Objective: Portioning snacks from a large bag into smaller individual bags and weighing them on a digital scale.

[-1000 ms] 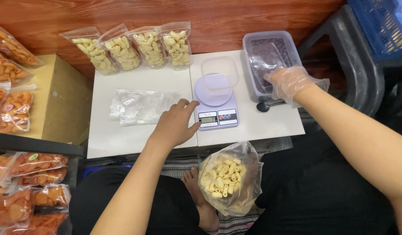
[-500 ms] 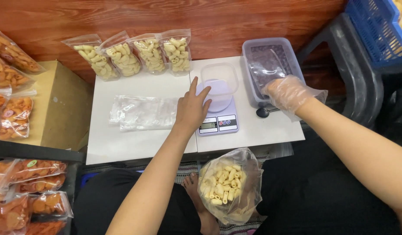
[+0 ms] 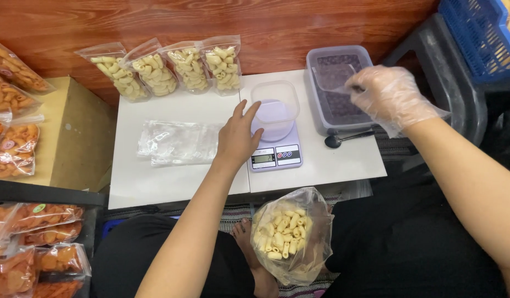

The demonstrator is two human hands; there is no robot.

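Right hand [image 3: 388, 94], in a thin clear disposable glove, pinched the top edge of an empty clear plastic pouch [image 3: 330, 77] over the grey tub [image 3: 337, 113] at 1 o'clock on the counter [image 3: 177, 182]. Fingers closed on the pouch's edge; the rest of the pouch hung down into the tub. The pouch looked very light, limp and slick, likely to fold or slip, so the pinch at the rim between thumb and fingertips seemed the sensible grip. Wrist raised, forearm came in from 4 o'clock, palm down.

Left hand [image 3: 238, 138], bare, rested open at the left side of the clear square container [image 3: 275, 107] sitting on the small digital scale [image 3: 275, 149]. Fingers spread, tips touching or just beside the container wall; cannot tell whether it actually gripped. The container looked light and stiff, easy to nudge off the scale pan. Forearm came in from 7 o'clock.

A black spoon [image 3: 346, 138] lay just in front of the tub. A stack of empty pouches [image 3: 177, 142] lay at 9 o'clock of the scale. Four filled macaroni-snack pouches [image 3: 166, 69] leaned on the wall at 11 o'clock. An open bag of the same snack [image 3: 290, 234] sat below the counter edge at 6 o'clock.
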